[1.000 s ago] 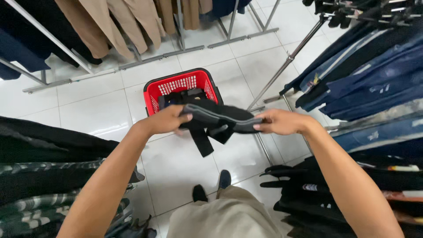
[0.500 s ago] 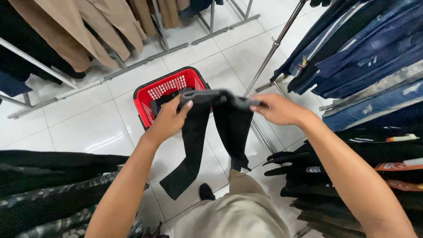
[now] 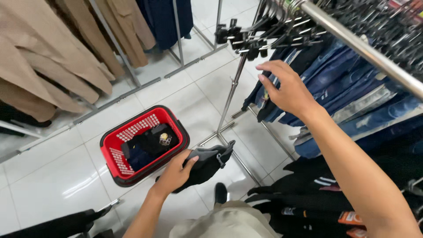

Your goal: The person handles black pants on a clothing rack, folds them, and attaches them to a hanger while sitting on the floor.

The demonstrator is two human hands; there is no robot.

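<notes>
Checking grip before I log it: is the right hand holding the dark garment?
No: the left hand grips the dark garment; the right hand reaches toward the hangers.

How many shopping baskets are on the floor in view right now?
1. A red shopping basket sits on the white tiled floor, just ahead of the left hand; others may be hidden behind the racks.

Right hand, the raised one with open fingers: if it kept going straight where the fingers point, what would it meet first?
Probably the cluster of black plastic clip hangers on the chrome rail; the right hand points up-left at them, though depth is unclear.
</notes>
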